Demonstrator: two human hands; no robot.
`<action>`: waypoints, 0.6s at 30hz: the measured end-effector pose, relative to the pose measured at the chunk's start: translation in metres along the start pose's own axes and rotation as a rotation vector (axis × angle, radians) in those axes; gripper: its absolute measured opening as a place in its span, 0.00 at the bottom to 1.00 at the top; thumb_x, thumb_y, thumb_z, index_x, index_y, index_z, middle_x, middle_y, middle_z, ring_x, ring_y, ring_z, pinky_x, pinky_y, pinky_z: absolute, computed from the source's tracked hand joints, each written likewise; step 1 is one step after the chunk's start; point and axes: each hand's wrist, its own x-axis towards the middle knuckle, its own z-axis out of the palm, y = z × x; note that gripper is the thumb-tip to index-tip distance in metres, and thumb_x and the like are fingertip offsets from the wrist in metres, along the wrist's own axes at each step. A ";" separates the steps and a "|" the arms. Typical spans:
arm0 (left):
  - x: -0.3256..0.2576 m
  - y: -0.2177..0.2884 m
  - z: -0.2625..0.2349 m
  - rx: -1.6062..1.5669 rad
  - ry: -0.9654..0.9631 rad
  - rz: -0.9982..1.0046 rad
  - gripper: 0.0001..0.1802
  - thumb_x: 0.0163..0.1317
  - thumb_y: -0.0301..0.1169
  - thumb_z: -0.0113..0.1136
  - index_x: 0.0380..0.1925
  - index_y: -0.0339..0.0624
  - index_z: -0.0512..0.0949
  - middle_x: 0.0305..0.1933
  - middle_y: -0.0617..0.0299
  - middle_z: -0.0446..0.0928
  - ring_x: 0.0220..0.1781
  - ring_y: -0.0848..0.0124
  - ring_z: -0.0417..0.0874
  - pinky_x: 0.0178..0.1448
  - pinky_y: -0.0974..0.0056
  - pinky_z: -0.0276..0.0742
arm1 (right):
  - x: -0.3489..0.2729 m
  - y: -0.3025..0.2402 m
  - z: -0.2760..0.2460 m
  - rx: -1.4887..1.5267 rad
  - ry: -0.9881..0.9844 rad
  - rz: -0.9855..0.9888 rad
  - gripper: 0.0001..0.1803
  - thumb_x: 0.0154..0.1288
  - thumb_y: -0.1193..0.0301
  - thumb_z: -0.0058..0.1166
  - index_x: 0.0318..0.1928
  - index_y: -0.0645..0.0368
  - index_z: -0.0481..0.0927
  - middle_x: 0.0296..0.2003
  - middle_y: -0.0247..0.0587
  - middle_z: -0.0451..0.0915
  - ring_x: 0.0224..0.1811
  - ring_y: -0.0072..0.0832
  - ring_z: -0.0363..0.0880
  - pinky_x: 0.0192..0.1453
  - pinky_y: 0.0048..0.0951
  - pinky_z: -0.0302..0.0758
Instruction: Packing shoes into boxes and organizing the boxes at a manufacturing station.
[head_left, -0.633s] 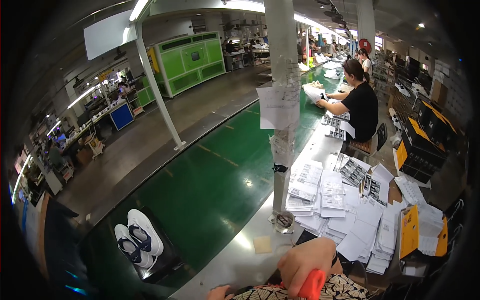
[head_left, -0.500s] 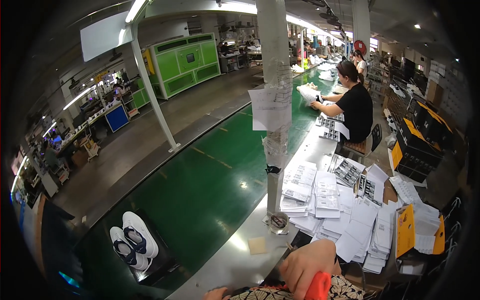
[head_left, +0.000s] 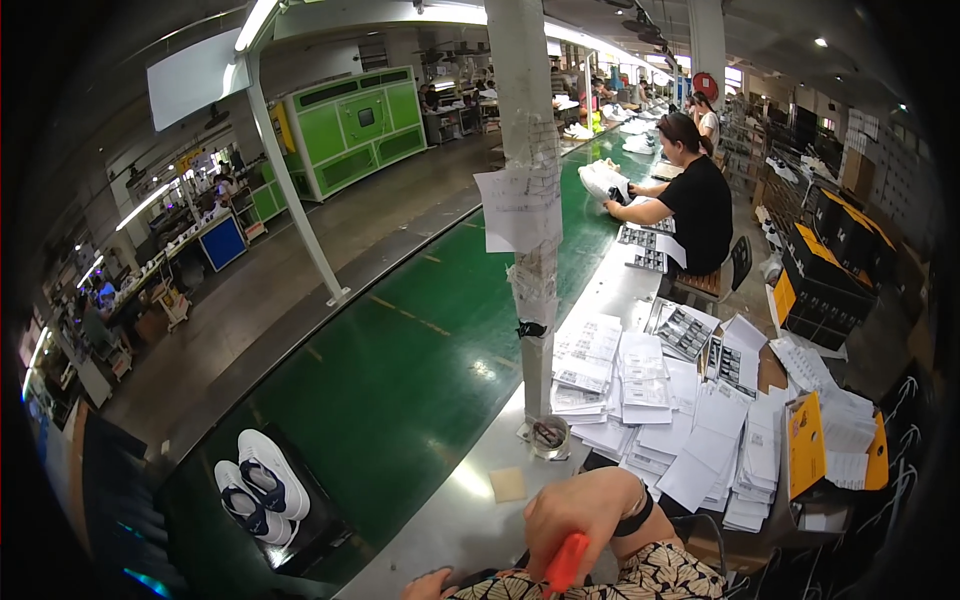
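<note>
My right hand [head_left: 575, 520] is closed around a red-orange object [head_left: 568, 562] low in front of my patterned clothing; its kind is not clear. A dark band circles that wrist. Only a small part of my left hand [head_left: 428, 584] shows at the lower edge, by the metal worktop [head_left: 455, 535], and its fingers are mostly cut off. A pair of white shoes [head_left: 262, 485] with dark blue linings rests on a black box [head_left: 325, 535] on the green conveyor belt [head_left: 390, 400], left of my hands. A small yellowish square pad [head_left: 508, 485] lies near my right hand.
A post [head_left: 530, 230] rises beside the belt, with a clear cup [head_left: 550, 438] at its foot. Stacks of white paper sheets [head_left: 640, 380] cover the worktop at right, near an orange open box [head_left: 806, 446]. Farther along, a co-worker [head_left: 695, 205] handles a white shoe [head_left: 603, 180].
My right hand has moved left and slightly down with the red-orange object, and its wrist band has come into view. The whole scene has shifted a little left as my head turned.
</note>
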 end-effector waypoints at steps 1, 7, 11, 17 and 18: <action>0.001 -0.003 0.001 0.001 0.013 0.014 0.27 0.61 0.41 0.49 0.59 0.46 0.64 0.58 0.46 0.68 0.61 0.52 0.67 0.65 0.57 0.60 | 0.001 0.000 0.000 0.024 -0.015 -0.057 0.23 0.56 0.51 0.56 0.40 0.60 0.79 0.28 0.38 0.79 0.30 0.35 0.77 0.36 0.30 0.68; -0.005 -0.006 0.000 -0.017 0.049 0.047 0.26 0.61 0.38 0.48 0.60 0.48 0.64 0.57 0.46 0.69 0.60 0.52 0.68 0.65 0.57 0.60 | 0.001 0.008 0.008 0.084 -0.014 -0.009 0.24 0.56 0.50 0.57 0.40 0.61 0.79 0.27 0.38 0.79 0.29 0.36 0.76 0.36 0.31 0.67; -0.007 -0.006 0.000 -0.067 0.036 0.041 0.25 0.61 0.38 0.48 0.59 0.48 0.65 0.57 0.45 0.70 0.60 0.51 0.67 0.65 0.56 0.59 | 0.003 0.001 0.004 0.082 -0.023 0.005 0.25 0.56 0.51 0.57 0.41 0.62 0.79 0.29 0.39 0.80 0.29 0.36 0.77 0.37 0.31 0.68; 0.012 -0.042 0.026 -0.379 0.235 0.059 0.23 0.62 0.38 0.54 0.57 0.46 0.67 0.49 0.54 0.76 0.50 0.61 0.78 0.52 0.61 0.73 | 0.008 0.019 0.018 0.091 -0.001 0.111 0.22 0.54 0.57 0.60 0.41 0.62 0.79 0.30 0.41 0.80 0.31 0.37 0.78 0.37 0.30 0.70; 0.011 -0.043 0.022 -0.377 0.233 0.062 0.23 0.62 0.38 0.54 0.57 0.46 0.67 0.49 0.54 0.76 0.50 0.61 0.78 0.52 0.61 0.73 | 0.007 0.023 0.021 0.119 0.022 0.216 0.20 0.54 0.59 0.61 0.40 0.62 0.79 0.29 0.42 0.80 0.31 0.37 0.78 0.36 0.30 0.70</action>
